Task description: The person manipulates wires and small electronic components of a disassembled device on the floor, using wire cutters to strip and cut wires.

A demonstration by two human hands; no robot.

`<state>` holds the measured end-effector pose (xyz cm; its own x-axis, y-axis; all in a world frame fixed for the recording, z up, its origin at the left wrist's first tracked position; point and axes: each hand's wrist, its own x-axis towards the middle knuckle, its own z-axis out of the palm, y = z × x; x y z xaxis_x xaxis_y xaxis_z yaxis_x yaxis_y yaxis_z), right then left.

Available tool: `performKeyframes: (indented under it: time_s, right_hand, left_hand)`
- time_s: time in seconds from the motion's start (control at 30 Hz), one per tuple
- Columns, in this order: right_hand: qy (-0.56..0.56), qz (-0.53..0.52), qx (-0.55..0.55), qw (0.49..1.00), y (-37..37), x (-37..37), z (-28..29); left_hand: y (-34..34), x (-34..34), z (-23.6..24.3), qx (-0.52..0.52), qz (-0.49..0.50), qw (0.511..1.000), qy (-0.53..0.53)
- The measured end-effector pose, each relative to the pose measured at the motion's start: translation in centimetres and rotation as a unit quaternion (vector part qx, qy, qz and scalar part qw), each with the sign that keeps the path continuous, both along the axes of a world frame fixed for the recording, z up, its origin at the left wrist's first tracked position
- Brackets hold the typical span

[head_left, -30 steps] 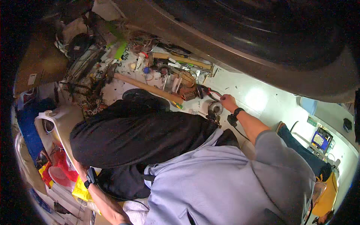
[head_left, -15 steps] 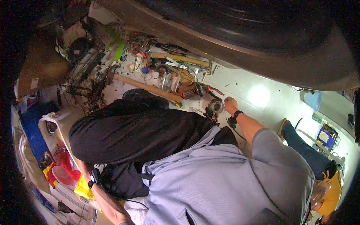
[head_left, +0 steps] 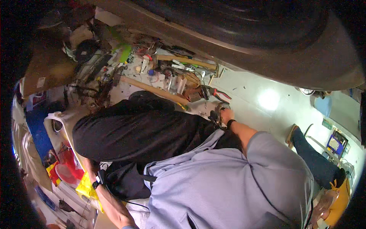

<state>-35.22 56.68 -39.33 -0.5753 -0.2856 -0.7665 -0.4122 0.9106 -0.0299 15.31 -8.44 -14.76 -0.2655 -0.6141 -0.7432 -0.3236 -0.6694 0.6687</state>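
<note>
My right hand (head_left: 228, 114) is at the near right edge of a round metal part (head_left: 222, 107) on the floor, its curled fingers against it. The fingertips are partly hidden there. Just beyond lie pliers with red and black handles (head_left: 221, 95) and a dark, coil-like part (head_left: 194, 93). My left hand (head_left: 88, 166) hangs low beside my thigh, next to a beige plastic stool (head_left: 63, 118) and a yellow bag (head_left: 87, 187). Its fingers are hidden.
A long wooden handle (head_left: 154, 89) lies past my knee among several tools and scraps. A large dark rounded body (head_left: 267, 45) overhangs the far side. At right another person's leg (head_left: 314, 156) stretches near a blue-screened device (head_left: 336, 145). A red bag (head_left: 70, 166) sits at left.
My right hand has moved left and down, from beside the round metal part onto its edge. The view has shifted slightly. My left hand stays low beside the stool.
</note>
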Motion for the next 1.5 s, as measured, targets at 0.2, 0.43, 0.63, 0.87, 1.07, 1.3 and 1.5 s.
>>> performKeyframes:
  time_s: [0.2, 0.43, 0.63, 0.87, 1.07, 1.3, 1.5]
  right_hand:
    - [0.028, -0.252, 0.007, 0.967, -1.9, -0.1, 1.5]
    - [0.094, -0.110, -0.047, 0.988, 4.8, -0.5, -2.0]
    - [0.072, -0.155, -0.164, 0.972, 0.6, 2.9, 3.0]
    - [0.144, -0.137, -0.224, 0.954, 2.1, -1.1, 2.9]
    - [0.082, -0.173, -0.182, 0.964, 0.6, -1.0, 2.6]
    - [0.082, -0.180, -0.121, 0.973, -0.1, -2.5, 2.7]
    - [0.120, -0.136, -0.203, 0.962, -1.6, -4.1, 3.5]
  left_hand:
    - [2.5, -0.6, 0.3, 0.011, 0.025, 0.996, -0.084]
    - [5.9, -8.2, 0.3, -0.055, -0.013, 0.994, -0.097]
    - [4.9, -1.4, 3.1, -0.103, -0.054, 0.981, -0.155]
    - [5.3, -5.4, -0.1, -0.060, -0.054, 0.991, -0.108]
    - [3.9, -3.1, 0.9, -0.094, -0.100, 0.984, -0.118]
    - [4.6, -3.9, 0.1, -0.101, -0.073, 0.987, -0.105]
    - [3.4, -1.9, 0.5, -0.114, -0.153, 0.962, -0.194]
